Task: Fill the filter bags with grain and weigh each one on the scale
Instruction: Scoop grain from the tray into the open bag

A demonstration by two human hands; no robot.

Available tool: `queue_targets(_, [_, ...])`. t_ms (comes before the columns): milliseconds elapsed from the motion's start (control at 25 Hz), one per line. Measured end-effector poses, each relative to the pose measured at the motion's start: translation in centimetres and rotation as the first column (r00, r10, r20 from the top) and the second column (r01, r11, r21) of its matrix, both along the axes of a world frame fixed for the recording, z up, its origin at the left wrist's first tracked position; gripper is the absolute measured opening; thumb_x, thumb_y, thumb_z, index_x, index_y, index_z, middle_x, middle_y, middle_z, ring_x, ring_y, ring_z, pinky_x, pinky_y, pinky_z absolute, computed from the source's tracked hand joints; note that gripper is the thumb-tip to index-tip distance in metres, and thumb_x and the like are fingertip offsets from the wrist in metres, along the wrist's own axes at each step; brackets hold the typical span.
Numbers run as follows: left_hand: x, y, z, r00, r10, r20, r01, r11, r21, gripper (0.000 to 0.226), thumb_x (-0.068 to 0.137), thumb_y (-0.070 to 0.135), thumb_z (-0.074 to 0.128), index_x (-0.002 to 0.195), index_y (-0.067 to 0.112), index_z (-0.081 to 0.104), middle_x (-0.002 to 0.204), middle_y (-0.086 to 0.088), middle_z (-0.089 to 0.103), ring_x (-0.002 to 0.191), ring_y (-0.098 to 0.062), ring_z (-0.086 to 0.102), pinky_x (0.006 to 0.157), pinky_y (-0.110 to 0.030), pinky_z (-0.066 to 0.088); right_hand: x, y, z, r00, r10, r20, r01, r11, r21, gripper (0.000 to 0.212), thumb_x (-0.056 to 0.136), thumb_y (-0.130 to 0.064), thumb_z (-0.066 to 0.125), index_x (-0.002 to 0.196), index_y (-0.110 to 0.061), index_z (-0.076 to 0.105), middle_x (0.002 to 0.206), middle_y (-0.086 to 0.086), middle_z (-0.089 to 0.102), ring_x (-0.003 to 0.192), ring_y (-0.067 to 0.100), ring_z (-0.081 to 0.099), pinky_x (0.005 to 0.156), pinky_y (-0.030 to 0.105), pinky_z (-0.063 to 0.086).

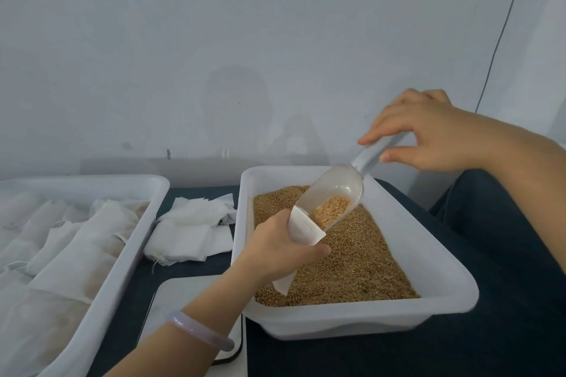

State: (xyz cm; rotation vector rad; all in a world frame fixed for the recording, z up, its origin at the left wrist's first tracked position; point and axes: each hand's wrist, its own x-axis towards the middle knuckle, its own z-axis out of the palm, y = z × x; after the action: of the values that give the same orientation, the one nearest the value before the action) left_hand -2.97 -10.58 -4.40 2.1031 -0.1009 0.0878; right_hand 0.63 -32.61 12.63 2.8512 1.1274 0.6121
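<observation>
Mid-fill: your left hand (275, 251) grips a filter bag (306, 228); fingers of your right hand (428, 131) pinch the scoop (333, 193), tipping grain (355, 257). Many filled bags (92, 242) wait; empty bags (193, 229) remain.

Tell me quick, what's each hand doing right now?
Left hand: closed around a filter bag.
Right hand: closed on the scoop handle.

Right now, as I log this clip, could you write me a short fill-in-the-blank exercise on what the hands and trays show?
1. The right hand holds the clear plastic scoop by its ____.
2. The left hand grips a thin white filter bag above the white plastic tray filled with brown ____.
3. The pile of loose white bags lies to the ____ of that tray.
Missing words: handle; grain; left.
</observation>
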Motion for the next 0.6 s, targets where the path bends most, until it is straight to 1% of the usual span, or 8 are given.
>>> queue_targets(120, [0.0,-0.1,-0.3,1.000,-0.027,-0.005,0.026,0.996,-0.087,0.046,0.067,0.036,0.077,0.105,0.032,0.050,0.089,0.002,0.065,0.067,-0.012,0.066,0.068,-0.034,0.059,0.0,0.5,0.1,0.999,0.028,0.025,-0.028,1.000,-0.014,0.032,0.085,-0.027,0.066,0.106,-0.048,0.056,0.103,-0.028,0.052,0.108,0.002,0.029,0.097,0.025,0.011])
queue_targets(240, [-0.2,0.1,-0.2,1.000,0.026,0.012,-0.024,0.996,-0.090,0.045,0.065,0.036,0.070,0.106,0.029,0.051,0.090,0.000,0.064,0.074,-0.018,0.066,0.071,-0.041,0.058,0.5,-0.7,-0.4,0.998,0.022,-0.050,-0.017,0.995,0.102,0.032,0.083,-0.026,0.068,0.099,-0.051,0.055,0.103,-0.029,0.056,0.105,0.000,0.033,0.097,0.025,0.016])
queue_targets(280, [-0.4,0.4,-0.1,0.998,0.053,0.032,-0.050,0.994,-0.098,0.045,0.063,0.037,0.068,0.104,0.030,0.051,0.089,0.001,0.063,0.073,-0.015,0.066,0.068,-0.036,0.058,0.9,-1.6,-0.9,0.995,0.020,-0.102,-0.001,0.984,0.179,0.034,0.082,-0.025,0.069,0.097,-0.052,0.055,0.104,-0.027,0.058,0.102,-0.003,0.037,0.097,0.023,0.020])
queue_targets(360, [-0.8,1.2,0.2,0.991,0.103,0.083,-0.095,0.991,-0.099,0.037,0.063,0.037,0.067,0.096,0.035,0.050,0.082,0.005,0.063,0.061,-0.004,0.063,0.051,-0.019,0.051,1.7,-3.2,-2.8,0.974,0.008,-0.225,0.066,0.946,0.319,0.036,0.081,-0.021,0.071,0.095,-0.051,0.057,0.105,-0.022,0.062,0.096,-0.011,0.046,0.100,0.017,0.029])
queue_targets(400, [-0.9,1.5,0.4,0.988,0.122,0.097,-0.112,0.989,-0.099,0.033,0.065,0.035,0.067,0.092,0.037,0.048,0.079,0.007,0.063,0.057,-0.002,0.062,0.046,-0.016,0.046,2.1,-3.5,-4.3,0.958,-0.025,-0.285,0.122,0.936,0.330,0.035,0.082,-0.020,0.071,0.094,-0.050,0.057,0.105,-0.020,0.062,0.101,-0.009,0.049,0.104,0.022,0.032])
queue_targets(480, [-1.0,2.0,0.6,0.984,0.138,0.109,-0.127,0.986,-0.104,0.029,0.069,0.033,0.068,0.089,0.038,0.047,0.078,0.007,0.063,0.059,-0.005,0.063,0.049,-0.019,0.046,2.8,-3.1,-8.4,0.932,-0.154,-0.329,0.227,0.954,0.194,0.030,0.084,-0.028,0.068,0.101,-0.050,0.057,0.108,-0.025,0.056,0.113,0.005,0.046,0.106,0.035,0.031])
queue_targets(560, [-1.1,2.0,0.7,0.983,0.145,0.114,-0.135,0.986,-0.095,0.029,0.069,0.034,0.068,0.090,0.038,0.048,0.080,0.006,0.064,0.068,-0.012,0.064,0.057,-0.027,0.051,3.3,-1.2,-12.8,0.938,-0.205,-0.280,0.229,0.972,0.055,0.030,0.085,-0.037,0.063,0.111,-0.051,0.056,0.111,-0.030,0.051,0.116,0.006,0.035,0.101,0.035,0.024])
queue_targets(600, [-1.2,1.9,0.6,0.982,0.153,0.113,-0.143,0.986,-0.086,0.030,0.068,0.036,0.068,0.091,0.037,0.048,0.080,0.006,0.064,0.071,-0.013,0.064,0.061,-0.029,0.052,3.4,-0.2,-14.6,0.938,-0.193,-0.288,0.214,0.976,0.041,0.031,0.085,-0.038,0.062,0.113,-0.051,0.055,0.113,-0.030,0.051,0.115,0.005,0.034,0.099,0.034,0.023])
